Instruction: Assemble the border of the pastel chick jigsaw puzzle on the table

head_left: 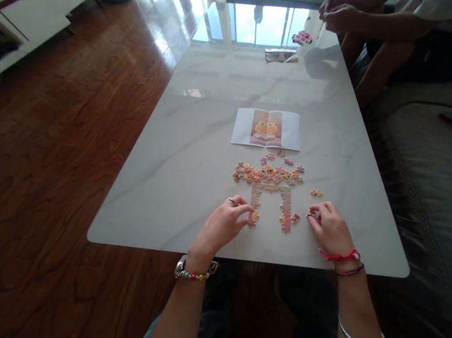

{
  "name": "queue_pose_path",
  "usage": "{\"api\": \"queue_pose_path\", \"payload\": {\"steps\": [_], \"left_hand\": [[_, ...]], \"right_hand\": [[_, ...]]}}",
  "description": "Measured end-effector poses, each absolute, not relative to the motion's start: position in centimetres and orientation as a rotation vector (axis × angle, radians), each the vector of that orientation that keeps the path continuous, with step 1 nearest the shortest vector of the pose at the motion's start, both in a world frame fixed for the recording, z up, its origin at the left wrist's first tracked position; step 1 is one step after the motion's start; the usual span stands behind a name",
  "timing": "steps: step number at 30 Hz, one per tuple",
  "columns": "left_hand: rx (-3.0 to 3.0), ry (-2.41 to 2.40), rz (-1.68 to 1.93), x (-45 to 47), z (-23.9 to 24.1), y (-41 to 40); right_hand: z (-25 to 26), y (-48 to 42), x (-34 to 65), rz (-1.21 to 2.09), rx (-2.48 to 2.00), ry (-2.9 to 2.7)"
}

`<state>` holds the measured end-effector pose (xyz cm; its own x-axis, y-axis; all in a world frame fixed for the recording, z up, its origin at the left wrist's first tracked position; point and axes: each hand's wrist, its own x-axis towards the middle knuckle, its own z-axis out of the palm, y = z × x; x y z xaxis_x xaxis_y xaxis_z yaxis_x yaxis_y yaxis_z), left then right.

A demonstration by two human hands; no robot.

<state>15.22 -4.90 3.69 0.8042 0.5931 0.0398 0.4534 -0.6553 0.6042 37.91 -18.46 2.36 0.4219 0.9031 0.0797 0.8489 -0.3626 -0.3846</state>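
Note:
On the table lies a partly joined jigsaw puzzle (285, 203), an upside-down U with a top row and two side columns. My left hand (228, 219) rests at the lower end of its left column, thumb and forefinger apart and fingertips at the pieces. To the right of the puzzle, my right hand (329, 228) pinches a small puzzle piece (311, 213) between thumb and fingers. A pile of loose puzzle pieces (266, 173) spreads just above the top row. One loose piece (295, 218) sits beside the right column, and a few joined pieces (317, 193) lie above my right hand.
Beyond the pile is a creased paper sheet with a printed picture (266, 127). Farther off on the marble-look table (182, 167) are a wrapper (281, 56) and another heap of pieces (302, 37). Another person's hands (338, 14) are together at the far right edge.

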Motion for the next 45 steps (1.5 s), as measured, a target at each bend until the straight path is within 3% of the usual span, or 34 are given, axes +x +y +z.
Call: {"api": "queue_pose_path", "payload": {"steps": [3,9,16,24,45], "left_hand": [[2.447,0.735,0.302,15.5,3.4,-5.1],[2.479,0.773,0.315,15.8,2.9,-5.1],[2.483,0.773,0.341,15.8,2.9,-5.1],[2.488,0.785,0.353,15.8,3.0,-5.2],[2.505,0.768,0.335,15.0,2.9,-4.7]], "right_hand": [[2.9,-18.2,37.3,0.166,-2.265,-1.494],[2.9,-17.6,36.2,0.396,-2.166,-1.666],[3.6,-17.8,36.4,0.388,-2.255,-1.375],[4.8,-16.1,30.6,0.962,-1.813,-1.065],[4.2,-14.8,28.2,0.979,-1.939,-1.027]]}}
